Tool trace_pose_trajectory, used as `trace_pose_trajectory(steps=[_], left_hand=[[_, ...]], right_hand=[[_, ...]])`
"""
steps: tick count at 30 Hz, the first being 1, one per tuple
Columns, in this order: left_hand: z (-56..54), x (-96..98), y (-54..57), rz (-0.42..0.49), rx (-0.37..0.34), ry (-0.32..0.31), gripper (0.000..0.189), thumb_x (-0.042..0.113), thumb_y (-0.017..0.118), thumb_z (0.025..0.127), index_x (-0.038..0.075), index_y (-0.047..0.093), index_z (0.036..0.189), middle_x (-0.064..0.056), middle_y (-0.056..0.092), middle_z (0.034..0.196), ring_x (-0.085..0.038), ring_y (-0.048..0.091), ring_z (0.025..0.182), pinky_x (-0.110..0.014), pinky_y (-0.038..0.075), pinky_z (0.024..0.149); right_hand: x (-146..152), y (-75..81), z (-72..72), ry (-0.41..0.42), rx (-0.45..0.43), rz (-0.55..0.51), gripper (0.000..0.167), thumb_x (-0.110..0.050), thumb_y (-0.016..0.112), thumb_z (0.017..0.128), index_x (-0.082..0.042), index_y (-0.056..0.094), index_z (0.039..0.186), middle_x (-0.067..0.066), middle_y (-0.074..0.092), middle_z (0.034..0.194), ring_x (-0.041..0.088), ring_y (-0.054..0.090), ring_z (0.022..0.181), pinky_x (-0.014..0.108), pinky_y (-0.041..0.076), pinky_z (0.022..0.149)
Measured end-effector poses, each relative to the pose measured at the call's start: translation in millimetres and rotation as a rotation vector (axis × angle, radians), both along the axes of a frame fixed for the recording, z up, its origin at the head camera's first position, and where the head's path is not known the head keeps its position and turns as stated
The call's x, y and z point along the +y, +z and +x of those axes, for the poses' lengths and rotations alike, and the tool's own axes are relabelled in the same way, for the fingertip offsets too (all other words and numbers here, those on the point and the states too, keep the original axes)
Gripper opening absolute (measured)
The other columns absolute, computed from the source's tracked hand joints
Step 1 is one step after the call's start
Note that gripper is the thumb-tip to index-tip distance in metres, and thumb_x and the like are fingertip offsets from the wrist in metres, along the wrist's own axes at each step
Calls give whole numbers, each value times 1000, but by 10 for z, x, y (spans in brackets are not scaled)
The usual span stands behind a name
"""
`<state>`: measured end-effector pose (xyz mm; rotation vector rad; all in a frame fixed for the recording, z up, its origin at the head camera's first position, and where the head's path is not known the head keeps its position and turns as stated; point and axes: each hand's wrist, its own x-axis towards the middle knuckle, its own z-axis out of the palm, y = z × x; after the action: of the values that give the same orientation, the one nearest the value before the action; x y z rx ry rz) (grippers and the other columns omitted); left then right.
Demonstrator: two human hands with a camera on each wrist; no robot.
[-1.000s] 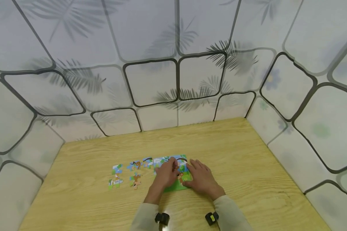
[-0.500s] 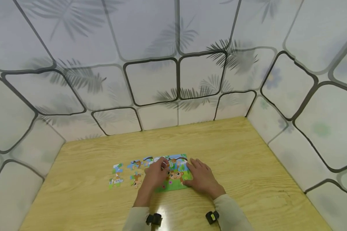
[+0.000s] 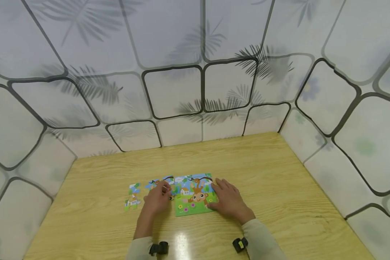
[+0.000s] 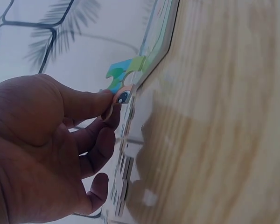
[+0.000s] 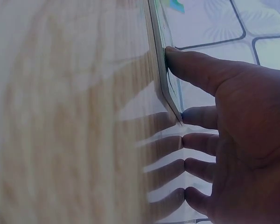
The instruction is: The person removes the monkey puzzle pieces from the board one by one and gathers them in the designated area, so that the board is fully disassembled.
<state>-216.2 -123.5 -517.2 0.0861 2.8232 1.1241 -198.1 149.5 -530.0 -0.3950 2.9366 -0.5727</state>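
Pinching a puzzle piece (image 4: 123, 95) in the left hand (image 3: 156, 199); resting the right hand (image 3: 229, 200) beside a monkey picture board (image 3: 195, 210).
In the head view, holding this piece at right of the left hand's fingers, near the left edge of the board; showing more loose pieces (image 3: 132, 203) on the wooden surface (image 3: 247, 155), at left of this hand and also beyond it; lying along the board's right side with the right hand; wearing black devices (image 3: 238, 245) near both wrists. In the left wrist view, clamping the piece between thumb and finger, with a painted eye visible just past the fingertips, and bending the other fingers loosely. In the right wrist view, touching the board with the thumb, and the surface with four fingertips, standing apart from each other.
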Motion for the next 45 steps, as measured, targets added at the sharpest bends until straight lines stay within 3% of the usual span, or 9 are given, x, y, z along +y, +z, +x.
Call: trace_pose_trajectory(steps=[5,8,11,15,22,26,32,41,45], left_hand=[[19,-98,-18,-7,-1,32,12,16,56,96,13,56,108,-5,69,106,-26,64,97,-58,31,84],[18,-145,-34,-19,16,26,17,15,56,96,11,58,112,-4,69,105,-27,64,99,-67,30,87],[22,-171,-37,-46,28,30,16,15,58,95,11,62,110,0,68,93,-24,63,92,-73,28,88],[4,-153,-49,-119,14,58,14,20,59,94,14,66,105,4,64,84,-24,59,92,-67,31,86],[-27,-103,-69,-208,29,85,17,22,63,92,15,70,105,1,69,96,-29,57,102,-59,34,84],[3,-58,-64,-150,65,44,19,20,66,89,14,68,107,0,66,94,-26,57,99,-60,35,84],[54,55,-43,-130,53,-80,21,25,69,88,16,68,107,-1,64,100,-25,55,101,-62,36,82],[95,108,-34,-169,46,-33,20,26,68,86,17,69,104,-2,65,105,-29,54,110,-63,35,85],[118,154,-19,-153,64,-122,28,30,72,84,16,68,109,-2,64,102,-29,54,107,-70,33,87]], right_hand=[[-10,4,6,-2,-10,-9,76,-51,69,84,-11,45,144,14,35,154,38,28,144,57,27,112],[-10,8,9,-3,-14,-9,76,-50,69,84,-11,45,144,14,35,154,38,27,145,57,26,113],[-5,22,8,-2,-20,-11,76,-50,69,84,-11,45,144,14,34,155,37,27,145,57,25,113],[0,40,0,-1,-28,-15,76,-49,69,85,-10,44,145,14,33,155,37,26,145,57,25,113],[-1,33,-7,-1,-34,-20,76,-49,69,85,-10,44,145,13,33,156,37,26,145,56,24,114],[-4,32,1,-3,-40,-22,76,-48,68,85,-11,43,146,13,32,156,37,25,146,55,23,115],[-7,71,24,-5,-31,-17,75,-47,69,85,-9,44,145,15,34,155,37,27,145,55,24,115],[-12,88,19,13,-15,-24,75,-43,71,85,-3,45,142,19,36,152,40,30,142,54,25,115],[-20,71,13,2,-20,-26,75,-43,71,85,-4,44,143,19,36,152,39,30,143,54,24,115]])
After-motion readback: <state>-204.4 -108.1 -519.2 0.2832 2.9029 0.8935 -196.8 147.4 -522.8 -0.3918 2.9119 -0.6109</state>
